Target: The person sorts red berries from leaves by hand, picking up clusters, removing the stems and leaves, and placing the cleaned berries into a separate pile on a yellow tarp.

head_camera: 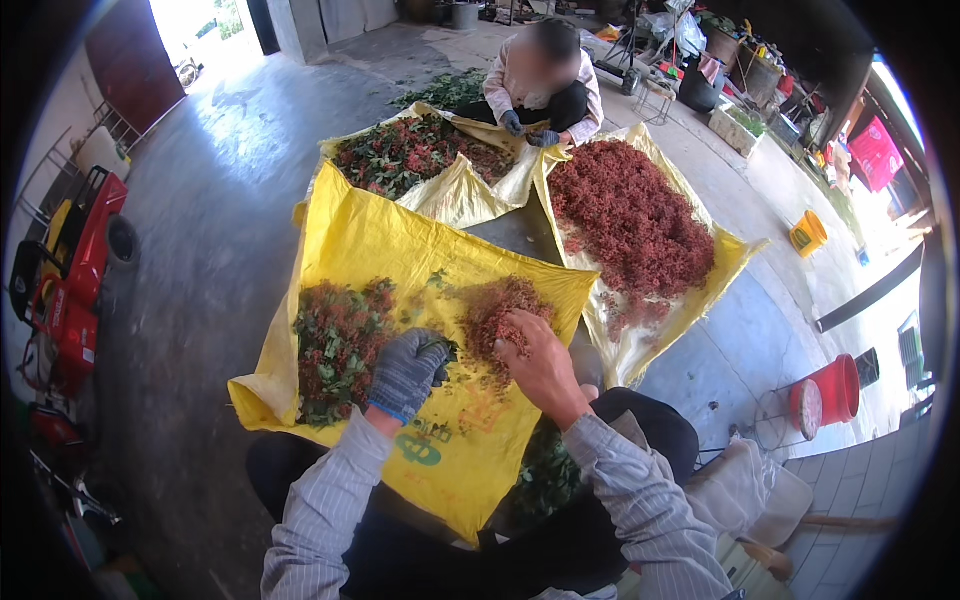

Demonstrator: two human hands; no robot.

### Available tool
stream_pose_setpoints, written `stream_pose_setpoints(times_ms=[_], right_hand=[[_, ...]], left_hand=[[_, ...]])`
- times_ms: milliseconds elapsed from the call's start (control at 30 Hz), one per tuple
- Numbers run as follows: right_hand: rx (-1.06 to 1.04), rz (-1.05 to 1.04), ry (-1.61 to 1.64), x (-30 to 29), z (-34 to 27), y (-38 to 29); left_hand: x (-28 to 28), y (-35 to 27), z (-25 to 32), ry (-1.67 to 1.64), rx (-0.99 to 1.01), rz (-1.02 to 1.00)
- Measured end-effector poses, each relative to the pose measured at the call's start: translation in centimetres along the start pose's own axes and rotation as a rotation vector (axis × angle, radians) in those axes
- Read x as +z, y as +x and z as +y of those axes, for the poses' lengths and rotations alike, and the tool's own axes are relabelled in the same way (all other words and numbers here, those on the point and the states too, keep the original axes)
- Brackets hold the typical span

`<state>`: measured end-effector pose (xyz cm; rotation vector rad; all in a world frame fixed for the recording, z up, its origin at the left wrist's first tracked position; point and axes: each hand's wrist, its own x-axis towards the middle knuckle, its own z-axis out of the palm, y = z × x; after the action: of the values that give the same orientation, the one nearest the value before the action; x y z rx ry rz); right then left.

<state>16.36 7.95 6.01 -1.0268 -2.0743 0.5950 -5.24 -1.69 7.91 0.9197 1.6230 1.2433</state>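
Note:
A yellow woven plastic sack (pixel 450 255) lies spread before me. My left hand (pixel 409 371), in a grey knit glove with a blue cuff, is closed around green leaves (pixel 448 349) near the sack's middle. To its left lies a heap of red berry clusters with leaves (pixel 341 345). My bare right hand (pixel 536 364) rests against a pile of small red berry clusters (pixel 499 304) at the sack's right side; whether its fingers grip any of them I cannot tell. Loose bits are scattered between the two piles.
A person (pixel 551 82) in dark gloves crouches beyond, beside a sack of leafy clusters (pixel 420 154). A large heap of red clusters (pixel 637 217) fills another sack at right. Dark green leaves (pixel 547 469) lie by my legs. A red bucket (pixel 832 390) and a red machine (pixel 75 300) flank me.

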Motion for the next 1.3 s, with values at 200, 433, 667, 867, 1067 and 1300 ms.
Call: stream_pose_setpoints(times_ms=[200, 433, 667, 867, 1067, 1300], right_hand=[[0.456, -0.018, 0.828, -7.4, -2.6, 3.6], [0.455, 0.254, 1.079, -14.8, -0.6, 6.2], [0.471, 0.287, 1.156, -17.0, 3.6, 5.0], [0.443, 0.319, 1.173, -18.3, 2.8, 5.1], [0.469, 0.321, 1.109, -17.8, 2.7, 4.9], [0.510, 0.298, 1.064, -17.1, 3.2, 5.4]], left_hand=[[0.8, 1.2, -4.1, -0.090, -0.095, 0.020], [10.8, -3.7, -18.1, 0.366, 0.132, -0.627], [20.2, -10.4, -21.2, 0.680, 0.112, -0.624], [14.1, -6.0, -32.6, 0.944, 0.074, -0.332], [2.5, -0.8, -38.8, 1.187, -0.182, 0.103], [-4.1, 2.5, -41.3, 0.909, -0.605, 0.392]])
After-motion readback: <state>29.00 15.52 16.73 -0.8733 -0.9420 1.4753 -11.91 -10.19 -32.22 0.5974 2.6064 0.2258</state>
